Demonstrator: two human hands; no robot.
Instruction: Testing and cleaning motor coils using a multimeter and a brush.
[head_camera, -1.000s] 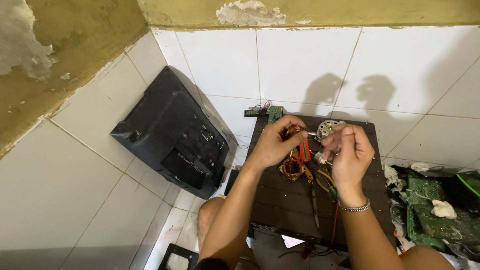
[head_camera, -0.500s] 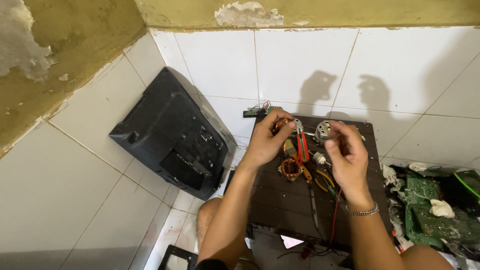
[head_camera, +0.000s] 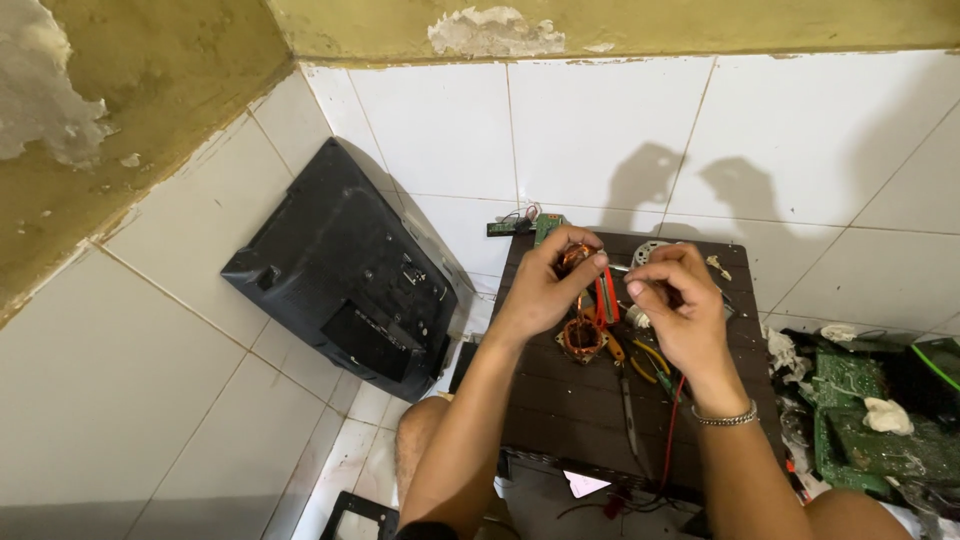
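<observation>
Fingers (head_camera: 585, 262) of the left hand (head_camera: 545, 290) pinch a small copper coil (head_camera: 573, 256) and hold it up above the dark brown surface (head_camera: 560, 400). Close beside it, the right hand (head_camera: 680, 310) has its fingers curled shut, though what they grip is too small to tell. Under both hands lie a second copper coil (head_camera: 582, 338), red-handled pliers (head_camera: 606, 295) and yellow-handled pliers (head_camera: 650, 357). A round metal part (head_camera: 648, 252) sits at the far edge. Left of the surface, a black television casing (head_camera: 345, 275) leans against the white tiled wall (head_camera: 600, 130); green circuit boards (head_camera: 860, 410) lie to the right
</observation>
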